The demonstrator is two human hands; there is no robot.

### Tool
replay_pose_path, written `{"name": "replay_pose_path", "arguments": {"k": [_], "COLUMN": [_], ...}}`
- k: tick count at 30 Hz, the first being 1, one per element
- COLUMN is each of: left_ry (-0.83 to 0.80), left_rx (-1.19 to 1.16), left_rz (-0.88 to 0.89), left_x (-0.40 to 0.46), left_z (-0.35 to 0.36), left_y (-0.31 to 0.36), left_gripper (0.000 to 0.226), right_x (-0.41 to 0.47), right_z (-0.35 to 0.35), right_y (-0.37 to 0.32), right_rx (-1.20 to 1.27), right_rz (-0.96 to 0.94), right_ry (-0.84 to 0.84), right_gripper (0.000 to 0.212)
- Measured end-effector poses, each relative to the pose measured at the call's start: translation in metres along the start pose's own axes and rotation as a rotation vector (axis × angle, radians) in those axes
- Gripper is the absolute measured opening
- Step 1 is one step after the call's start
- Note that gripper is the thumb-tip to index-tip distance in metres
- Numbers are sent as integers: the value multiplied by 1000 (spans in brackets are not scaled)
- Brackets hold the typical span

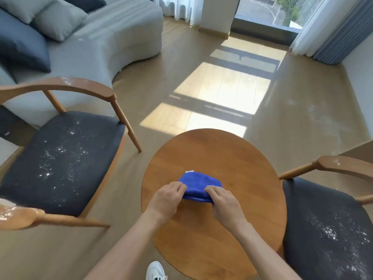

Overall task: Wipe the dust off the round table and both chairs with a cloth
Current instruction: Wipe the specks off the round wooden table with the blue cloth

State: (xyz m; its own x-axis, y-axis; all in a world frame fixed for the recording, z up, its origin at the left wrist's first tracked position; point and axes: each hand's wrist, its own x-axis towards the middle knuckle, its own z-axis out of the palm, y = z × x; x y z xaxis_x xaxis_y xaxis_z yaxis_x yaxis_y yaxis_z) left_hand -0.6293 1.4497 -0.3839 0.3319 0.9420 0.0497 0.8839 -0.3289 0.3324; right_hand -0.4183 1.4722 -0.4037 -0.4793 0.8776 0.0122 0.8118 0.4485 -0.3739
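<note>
A round wooden table [222,154] stands in front of me. On it lies a folded blue cloth [198,183] with a small white tag. My left hand [167,199] pinches the cloth's near left edge and my right hand [224,203] pinches its near right edge. A wooden chair with a dark seat [60,158] stands to the left, its seat and armrests speckled with white dust. A second such chair [327,229] stands to the right, with white dust on its seat too.
A grey sofa [113,37] with cushions sits behind the left chair. Sunlit wooden floor [222,93] stretches to a window [266,11] with curtains at the back. My white shoe [155,270] shows under the table's near edge.
</note>
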Motion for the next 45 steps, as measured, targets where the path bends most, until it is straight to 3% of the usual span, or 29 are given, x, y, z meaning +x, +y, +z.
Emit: {"name": "replay_pose_path", "arguments": {"k": [3,7,12,18,21,24,29,34,39,45], "left_ry": [-53,-259,-73,184,229,216,223,260,298,409], "left_rx": [86,56,-136,-306,-348,-512,-688,-668,-679,-717], "left_rz": [100,-5,-97,-620,-870,-1090,-1252,-1348,-1415,-1426], "left_x": [-36,-88,-82,-66,-63,-60,-50,-40,-30,-28], "left_z": [69,134,133,125,132,142,159,157,159,155], "left_y": [-5,-1,-1,-34,-65,-86,-88,-88,-83,-82], "left_gripper": [16,44,19,40,36,47,49,48,51,44], "right_x": [-37,-83,-62,-19,-5,1,-17,-37,-67,-98], "right_z": [60,118,120,142,158,173,196,182,143,100], "right_y": [11,15,0,-16,-25,-35,-53,-11,83,163], "right_rx": [-77,-110,-101,-99,-107,-90,-51,-76,-228,-259], "right_rz": [-46,20,118,185,227,249,143,136,345,843], "right_ry": [-80,-169,11,-59,-123,-118,-64,13,37,51], "right_gripper": [60,60,36,72,84,91,89,83,81,93]}}
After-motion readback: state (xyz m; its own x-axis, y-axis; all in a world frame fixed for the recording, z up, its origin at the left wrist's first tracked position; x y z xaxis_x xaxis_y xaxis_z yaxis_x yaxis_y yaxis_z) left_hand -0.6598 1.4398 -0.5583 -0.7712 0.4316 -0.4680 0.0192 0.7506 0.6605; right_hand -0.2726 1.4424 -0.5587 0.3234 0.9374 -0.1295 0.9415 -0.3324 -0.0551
